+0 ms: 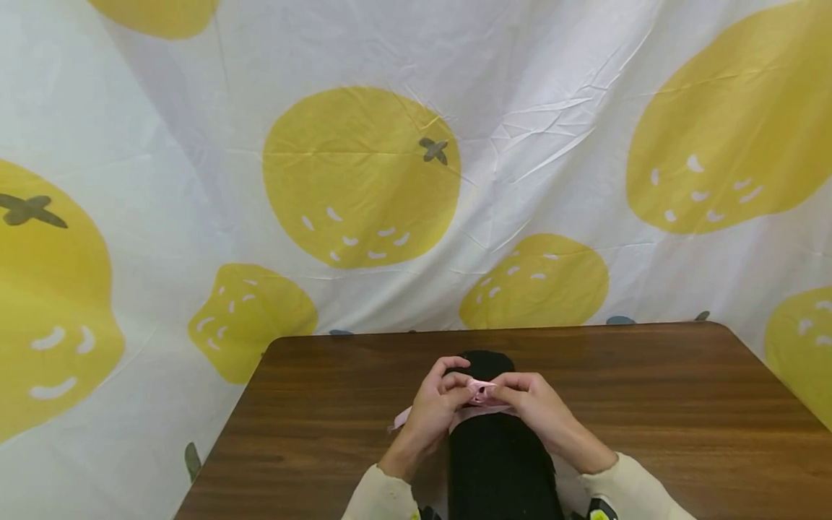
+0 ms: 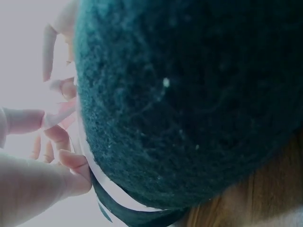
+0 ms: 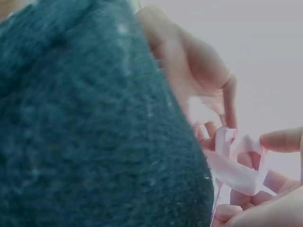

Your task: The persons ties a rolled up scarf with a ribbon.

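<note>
A dark, fuzzy roll of fabric (image 1: 500,462) lies lengthwise on the table, with a pink ribbon (image 1: 482,391) wrapped around its far part. My left hand (image 1: 434,401) pinches the ribbon over the top of the roll. From the other side my right hand (image 1: 544,409) also pinches it, fingertips close to those of the left. A loose ribbon end (image 1: 401,417) sticks out to the left. In the right wrist view the ribbon (image 3: 234,175) forms a loop between the fingers. The left wrist view has the roll (image 2: 189,94) filling most of it, its band (image 2: 116,191) running along the edge.
The brown wooden table (image 1: 325,404) has rounded far corners. Behind it hangs a white cloth (image 1: 520,173) printed with yellow fruit. Both forearms wear cream sleeves (image 1: 383,495) with a dark wrist device beneath each.
</note>
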The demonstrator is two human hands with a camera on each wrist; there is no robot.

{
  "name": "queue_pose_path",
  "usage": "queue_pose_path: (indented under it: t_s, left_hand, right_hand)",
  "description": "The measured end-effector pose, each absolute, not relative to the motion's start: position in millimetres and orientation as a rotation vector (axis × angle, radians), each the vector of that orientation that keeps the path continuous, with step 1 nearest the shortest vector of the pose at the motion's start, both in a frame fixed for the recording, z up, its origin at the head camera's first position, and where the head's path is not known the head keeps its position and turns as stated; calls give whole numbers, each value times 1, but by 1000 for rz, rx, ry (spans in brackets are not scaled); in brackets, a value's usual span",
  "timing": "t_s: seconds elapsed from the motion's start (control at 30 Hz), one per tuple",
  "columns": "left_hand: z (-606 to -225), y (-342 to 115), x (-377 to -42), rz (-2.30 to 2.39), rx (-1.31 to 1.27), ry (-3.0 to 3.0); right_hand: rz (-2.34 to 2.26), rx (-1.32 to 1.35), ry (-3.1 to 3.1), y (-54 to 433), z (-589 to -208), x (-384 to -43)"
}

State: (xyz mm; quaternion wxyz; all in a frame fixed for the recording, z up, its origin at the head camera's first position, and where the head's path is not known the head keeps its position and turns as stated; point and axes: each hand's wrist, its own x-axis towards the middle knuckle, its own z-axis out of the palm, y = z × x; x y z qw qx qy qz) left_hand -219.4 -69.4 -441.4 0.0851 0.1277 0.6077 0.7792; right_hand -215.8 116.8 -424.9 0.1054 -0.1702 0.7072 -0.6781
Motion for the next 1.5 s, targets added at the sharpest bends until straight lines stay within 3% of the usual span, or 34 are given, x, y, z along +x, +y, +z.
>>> queue_pose_path:
  t_s: [0.63,1.5]
  left_hand:
    - [-438,-65,-217,2238,299,1893]
    - [-441,-66,-218,2185,355,1952]
  right_hand:
    - [-2013,-749,1663,129,-433,-227]
    - [-2035,-558,1807,122,-439,-227]
